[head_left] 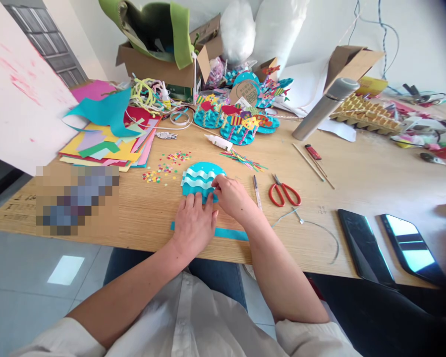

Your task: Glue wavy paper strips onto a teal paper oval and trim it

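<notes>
Nearest, left hand [194,223] lies spread flat on the blue paper disc [200,182]; right hand [233,197] pinches its wavy strip [199,173] on the surface [357,173].

A craft workroom is shown, of the handmade-decoration kind. A long wooden table [357,178] is covered with making materials: a stack of coloured paper sheets [107,146], scattered confetti dots [165,168], a glue bottle [218,142], red-handled scissors [284,192] and thin wooden sticks [312,166]. Finished paper sea scenes with fish [238,121] are gathered at the far side, so repeated production is suggested. Supplies are kept in an open cardboard box [159,69] stuffed with green felt, and white stuffing bags [260,29] are leaned against a plain white wall. A tiled floor [40,287] is seen below.
</notes>
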A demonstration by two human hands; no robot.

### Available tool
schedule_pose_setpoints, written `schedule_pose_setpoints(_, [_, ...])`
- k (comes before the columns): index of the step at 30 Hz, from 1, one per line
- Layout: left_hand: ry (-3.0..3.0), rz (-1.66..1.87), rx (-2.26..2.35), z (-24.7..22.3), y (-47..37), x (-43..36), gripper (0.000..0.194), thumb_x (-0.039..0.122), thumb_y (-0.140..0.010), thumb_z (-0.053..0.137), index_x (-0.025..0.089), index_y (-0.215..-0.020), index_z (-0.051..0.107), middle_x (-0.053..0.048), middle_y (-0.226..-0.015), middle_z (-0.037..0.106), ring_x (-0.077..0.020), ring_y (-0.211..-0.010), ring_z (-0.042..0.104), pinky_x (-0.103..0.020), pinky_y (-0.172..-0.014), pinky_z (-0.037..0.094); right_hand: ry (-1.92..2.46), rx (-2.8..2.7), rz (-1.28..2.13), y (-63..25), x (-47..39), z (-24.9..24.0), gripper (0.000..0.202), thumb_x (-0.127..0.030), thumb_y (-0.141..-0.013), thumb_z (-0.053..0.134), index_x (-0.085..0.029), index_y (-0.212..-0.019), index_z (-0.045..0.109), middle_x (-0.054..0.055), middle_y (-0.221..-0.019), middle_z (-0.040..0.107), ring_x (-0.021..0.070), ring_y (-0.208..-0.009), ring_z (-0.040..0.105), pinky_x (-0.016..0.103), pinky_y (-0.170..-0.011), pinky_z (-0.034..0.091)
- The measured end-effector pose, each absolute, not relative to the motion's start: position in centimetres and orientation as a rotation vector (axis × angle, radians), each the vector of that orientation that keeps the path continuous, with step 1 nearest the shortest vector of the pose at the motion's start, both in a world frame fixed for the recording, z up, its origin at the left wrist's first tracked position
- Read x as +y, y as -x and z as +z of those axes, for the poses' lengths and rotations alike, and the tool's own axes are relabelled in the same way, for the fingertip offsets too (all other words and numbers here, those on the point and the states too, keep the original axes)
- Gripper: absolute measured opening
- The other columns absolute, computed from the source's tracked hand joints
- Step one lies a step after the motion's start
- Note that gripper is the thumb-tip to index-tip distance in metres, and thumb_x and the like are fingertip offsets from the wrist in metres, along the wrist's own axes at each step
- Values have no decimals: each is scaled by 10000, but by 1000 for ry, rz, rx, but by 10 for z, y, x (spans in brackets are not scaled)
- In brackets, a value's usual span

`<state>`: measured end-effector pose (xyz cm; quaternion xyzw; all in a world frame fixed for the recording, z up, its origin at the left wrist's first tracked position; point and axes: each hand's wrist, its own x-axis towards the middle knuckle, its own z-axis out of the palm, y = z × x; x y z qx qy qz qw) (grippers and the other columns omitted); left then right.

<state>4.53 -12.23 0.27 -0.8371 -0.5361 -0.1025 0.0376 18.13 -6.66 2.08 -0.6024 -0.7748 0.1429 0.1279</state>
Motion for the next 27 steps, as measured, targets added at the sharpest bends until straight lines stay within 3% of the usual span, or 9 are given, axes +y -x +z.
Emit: schedule_pose_setpoints(27, [2561,-302,-1661,1,-46,-121,448,334,-953,414,149,-1349,513,-158,-1068,571,-320,-986,509,-440,-799,434,1801,-2269,409,-177,-69,27,226,-91,-873,450,-154,-1042,585,110,-1011,675,190,-891,626,255,-695,387])
